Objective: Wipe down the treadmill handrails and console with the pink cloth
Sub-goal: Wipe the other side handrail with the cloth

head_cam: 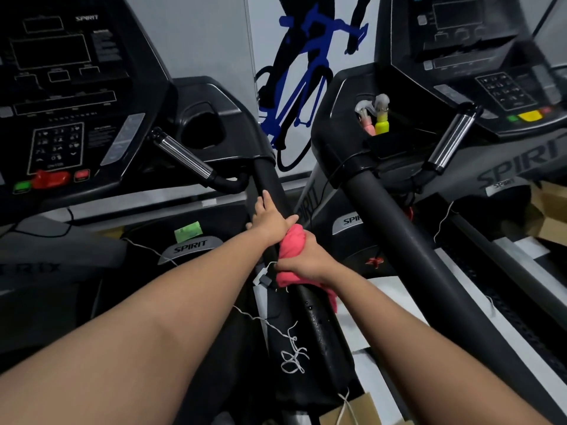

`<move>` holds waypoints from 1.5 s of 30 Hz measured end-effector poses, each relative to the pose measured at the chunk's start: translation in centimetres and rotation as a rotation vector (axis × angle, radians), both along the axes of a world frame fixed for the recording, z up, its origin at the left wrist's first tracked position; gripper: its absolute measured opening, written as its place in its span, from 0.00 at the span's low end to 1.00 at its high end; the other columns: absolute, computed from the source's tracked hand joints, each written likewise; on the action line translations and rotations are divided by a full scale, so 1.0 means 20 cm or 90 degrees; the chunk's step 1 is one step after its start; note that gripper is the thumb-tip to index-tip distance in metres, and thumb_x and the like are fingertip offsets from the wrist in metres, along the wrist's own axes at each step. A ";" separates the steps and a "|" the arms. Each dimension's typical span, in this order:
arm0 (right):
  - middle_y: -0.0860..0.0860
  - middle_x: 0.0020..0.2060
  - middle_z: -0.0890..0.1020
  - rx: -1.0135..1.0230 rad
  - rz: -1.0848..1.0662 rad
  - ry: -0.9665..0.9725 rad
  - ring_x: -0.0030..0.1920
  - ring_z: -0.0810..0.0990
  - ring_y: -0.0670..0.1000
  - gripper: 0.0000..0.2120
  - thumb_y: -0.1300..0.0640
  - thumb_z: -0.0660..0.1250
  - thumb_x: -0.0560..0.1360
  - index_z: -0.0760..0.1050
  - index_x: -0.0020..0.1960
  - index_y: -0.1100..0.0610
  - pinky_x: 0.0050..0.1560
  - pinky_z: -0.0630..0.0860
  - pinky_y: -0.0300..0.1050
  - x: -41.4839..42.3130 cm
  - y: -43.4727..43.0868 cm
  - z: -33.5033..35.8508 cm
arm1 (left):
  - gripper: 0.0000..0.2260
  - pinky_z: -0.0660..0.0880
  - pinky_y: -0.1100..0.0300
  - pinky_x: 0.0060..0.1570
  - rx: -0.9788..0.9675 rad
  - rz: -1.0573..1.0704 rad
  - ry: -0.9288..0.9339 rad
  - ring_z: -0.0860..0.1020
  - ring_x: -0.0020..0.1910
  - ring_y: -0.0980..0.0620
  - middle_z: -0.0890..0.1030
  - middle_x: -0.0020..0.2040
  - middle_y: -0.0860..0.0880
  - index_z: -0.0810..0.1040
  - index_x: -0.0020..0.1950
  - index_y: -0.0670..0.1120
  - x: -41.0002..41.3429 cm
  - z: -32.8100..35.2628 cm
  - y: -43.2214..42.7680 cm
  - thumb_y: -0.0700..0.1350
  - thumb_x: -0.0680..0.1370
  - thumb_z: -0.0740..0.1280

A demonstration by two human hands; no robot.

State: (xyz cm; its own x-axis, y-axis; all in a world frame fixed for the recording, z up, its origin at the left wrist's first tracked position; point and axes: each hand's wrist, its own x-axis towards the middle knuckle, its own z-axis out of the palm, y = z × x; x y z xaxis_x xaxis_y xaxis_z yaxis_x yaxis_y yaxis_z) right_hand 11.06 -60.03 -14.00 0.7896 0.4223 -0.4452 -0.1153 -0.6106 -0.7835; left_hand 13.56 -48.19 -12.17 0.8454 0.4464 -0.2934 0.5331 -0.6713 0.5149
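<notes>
One handrail [270,179] is in work: right hand [306,259] grips the pink cloth [291,240] around it, left hand [271,217] rests open (console [61,87] apparently not yet wiped).

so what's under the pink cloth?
The black handrail: the pink cloth is bunched on it, gripped by the right hand. The left hand rests on the rail just above. Rail surface beneath the cloth is hidden.

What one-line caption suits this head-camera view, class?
Right hand grips the pink cloth around a treadmill handrail; left hand rests on the rail ahead.
</notes>
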 end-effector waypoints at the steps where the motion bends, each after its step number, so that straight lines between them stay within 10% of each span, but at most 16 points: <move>1: 0.52 0.56 0.75 0.041 -0.019 0.013 0.54 0.77 0.51 0.46 0.50 0.76 0.60 0.57 0.71 0.54 0.57 0.75 0.47 0.01 0.00 -0.03 | 0.42 0.55 0.44 0.70 0.023 -0.010 0.003 0.56 0.75 0.43 0.45 0.79 0.46 0.38 0.78 0.47 0.00 0.01 0.01 0.58 0.77 0.64; 10: 0.59 0.50 0.82 0.110 -0.034 0.263 0.47 0.83 0.56 0.42 0.39 0.78 0.54 0.72 0.61 0.60 0.57 0.77 0.56 0.03 -0.10 -0.08 | 0.40 0.62 0.57 0.70 -0.006 -0.120 -0.019 0.63 0.73 0.48 0.61 0.76 0.46 0.50 0.78 0.45 -0.03 0.05 0.19 0.55 0.76 0.69; 14: 0.54 0.55 0.75 -0.062 -0.106 0.068 0.52 0.77 0.54 0.42 0.45 0.75 0.62 0.59 0.68 0.58 0.50 0.73 0.43 -0.03 0.00 -0.03 | 0.38 0.61 0.62 0.67 -0.032 -0.129 -0.041 0.63 0.73 0.49 0.61 0.76 0.46 0.51 0.78 0.45 -0.05 0.04 0.20 0.52 0.76 0.69; 19: 0.59 0.64 0.65 -0.308 -0.022 -0.175 0.61 0.72 0.62 0.53 0.47 0.74 0.65 0.41 0.75 0.53 0.58 0.73 0.55 -0.13 0.14 -0.03 | 0.39 0.61 0.61 0.68 -0.024 -0.138 -0.048 0.62 0.74 0.50 0.60 0.76 0.46 0.51 0.78 0.45 -0.05 0.04 0.21 0.53 0.75 0.69; 28: 0.58 0.47 0.83 0.386 -0.096 0.313 0.42 0.83 0.54 0.16 0.53 0.69 0.71 0.73 0.57 0.55 0.42 0.81 0.45 0.03 -0.10 -0.07 | 0.39 0.62 0.50 0.71 -0.007 -0.128 -0.013 0.63 0.73 0.47 0.61 0.76 0.47 0.48 0.79 0.45 -0.02 0.05 0.19 0.53 0.76 0.68; 32: 0.58 0.49 0.84 0.452 -0.120 0.451 0.53 0.79 0.58 0.18 0.44 0.62 0.74 0.85 0.46 0.55 0.66 0.71 0.54 -0.01 -0.14 -0.17 | 0.39 0.62 0.46 0.70 -0.011 -0.124 -0.008 0.63 0.73 0.46 0.61 0.76 0.47 0.47 0.79 0.46 -0.02 0.04 0.20 0.54 0.76 0.67; 39: 0.55 0.61 0.75 -0.028 0.002 0.138 0.57 0.75 0.53 0.42 0.35 0.66 0.69 0.60 0.72 0.62 0.56 0.69 0.41 0.03 -0.09 0.00 | 0.39 0.65 0.50 0.69 0.048 -0.146 -0.026 0.64 0.73 0.49 0.63 0.76 0.49 0.53 0.78 0.47 -0.02 0.04 0.24 0.57 0.74 0.69; 45: 0.65 0.64 0.67 -0.425 -0.017 -0.241 0.58 0.75 0.68 0.45 0.51 0.71 0.70 0.46 0.77 0.56 0.55 0.75 0.59 -0.15 0.21 0.00 | 0.39 0.70 0.55 0.62 0.131 -0.198 -0.007 0.70 0.68 0.48 0.71 0.70 0.47 0.59 0.77 0.46 -0.01 0.09 0.27 0.62 0.73 0.68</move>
State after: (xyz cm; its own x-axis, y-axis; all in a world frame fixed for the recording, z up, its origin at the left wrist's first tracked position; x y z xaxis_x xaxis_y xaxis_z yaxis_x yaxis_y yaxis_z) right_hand 8.07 -55.87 -13.91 0.9453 0.1368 -0.2960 0.0657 -0.9690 -0.2380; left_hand 13.40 -42.88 -10.33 0.9524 0.2166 -0.2147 0.2829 -0.8906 0.3562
